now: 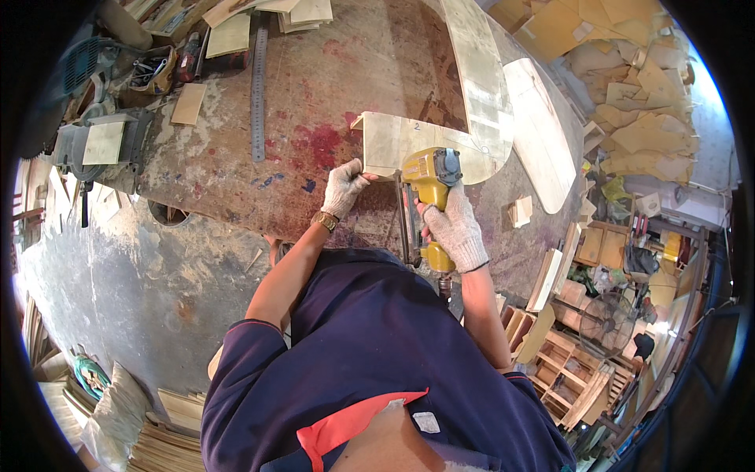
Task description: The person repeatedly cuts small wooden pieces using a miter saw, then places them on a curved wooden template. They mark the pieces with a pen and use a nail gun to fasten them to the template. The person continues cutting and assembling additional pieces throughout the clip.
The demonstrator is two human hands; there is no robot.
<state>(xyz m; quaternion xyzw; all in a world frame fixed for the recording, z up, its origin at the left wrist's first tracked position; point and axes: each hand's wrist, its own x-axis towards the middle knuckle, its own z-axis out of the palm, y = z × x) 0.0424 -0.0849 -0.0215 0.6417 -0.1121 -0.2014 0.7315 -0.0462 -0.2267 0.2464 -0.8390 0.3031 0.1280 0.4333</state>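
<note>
My right hand (454, 228), in a white knit glove, is wrapped round the handle of a yellow pneumatic nail gun (425, 182). The gun's nose end is hidden from this angle; its body overlaps the near edge of a pale L-shaped plywood panel (472, 86). My left hand (344, 189), gloved with bare fingertips and a watch at the wrist, pinches the panel's near left corner. A narrow wooden strip (363, 143) stands along that left end. Farther right lies a separate long plywood piece with rounded ends (543, 134).
A steel ruler (259, 94) lies on the stained worktable (314, 79), left of the panel. Small wood blocks (520, 212) sit to the right. A bench vise (102, 145), a tool box (152, 69) and wood offcuts (230, 35) occupy the far left. An air hose fitting (445, 287) hangs below the gun.
</note>
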